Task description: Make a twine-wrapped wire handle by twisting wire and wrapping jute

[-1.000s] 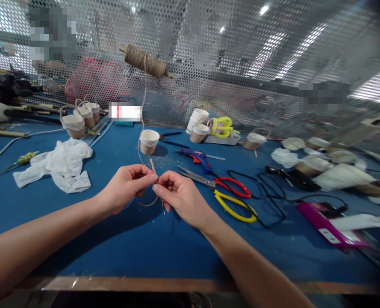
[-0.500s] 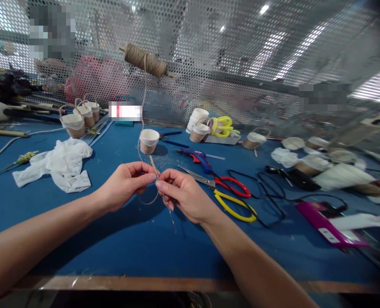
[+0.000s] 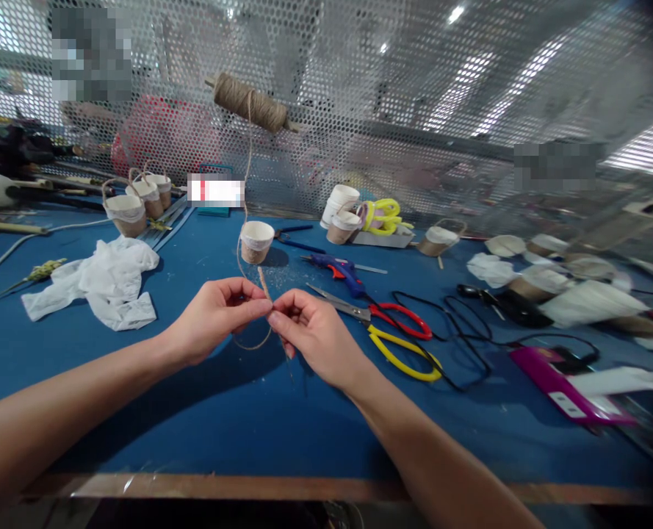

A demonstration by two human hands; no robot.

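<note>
My left hand (image 3: 219,319) and my right hand (image 3: 320,334) meet fingertip to fingertip above the table. Both pinch a thin wire, whose upper end (image 3: 264,283) is wrapped in brown twine and points away from me. Its bare lower end is blurred below my right fingers. Brown twine (image 3: 247,169) runs down from a spool (image 3: 250,103) to my left fingers, and a loose loop hangs under them. A small brown pot with a white rim (image 3: 256,242) stands just beyond my hands.
Red-and-yellow-handled scissors (image 3: 367,314) and a blue glue gun (image 3: 340,272) lie to the right, with a black cord and a purple power strip (image 3: 568,386). White cloth (image 3: 103,283) lies left. Pots with twine handles (image 3: 126,213) stand behind it. Perforated metal mesh (image 3: 337,88) rises behind.
Both hands stay nearly in place, still pinching the wire. The bare lower end of the wire shows less clearly now and looks smeared by motion.
</note>
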